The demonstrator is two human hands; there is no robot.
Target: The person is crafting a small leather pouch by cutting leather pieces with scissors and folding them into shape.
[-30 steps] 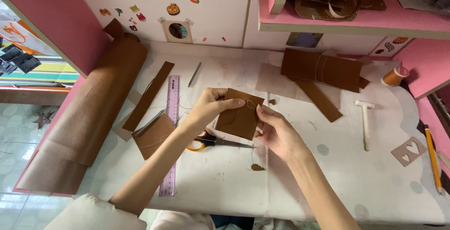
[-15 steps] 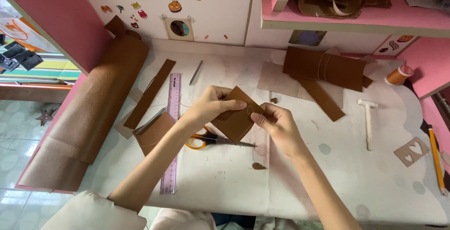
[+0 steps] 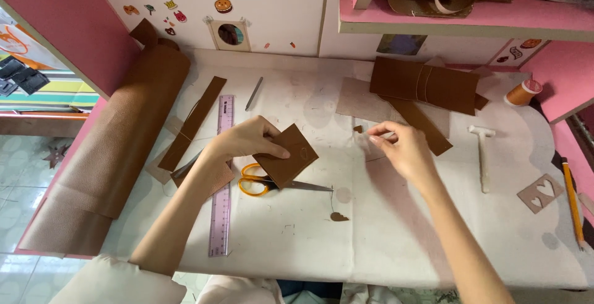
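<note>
Brown leather, cut to a small square piece (image 3: 288, 155), sits tilted like a diamond in the left hand (image 3: 247, 140), pinched between thumb and fingers above the white paper-covered desk (image 3: 297, 236). Just under it lie orange-handled scissors (image 3: 263, 182), blades pointing right. The right hand (image 3: 399, 149) is well apart from the piece, fingers drawn together near a pale thin thing too blurred to name; whether it grips that I cannot tell. A small dark brown leather scrap (image 3: 338, 217) lies on the desk nearer the person. A translucent purple ruler (image 3: 221, 180) runs lengthwise beside the left forearm, with a long brown leather strip (image 3: 193, 121) touching its far end. A big roll of brown leather (image 3: 117, 149) fills the left edge. Folded brown leather sheets (image 3: 427, 84) lie at the far right, near a white T-shaped tool (image 3: 482, 155), a spool of orange thread (image 3: 521, 93) and a yellow pencil (image 3: 572, 202).
</note>
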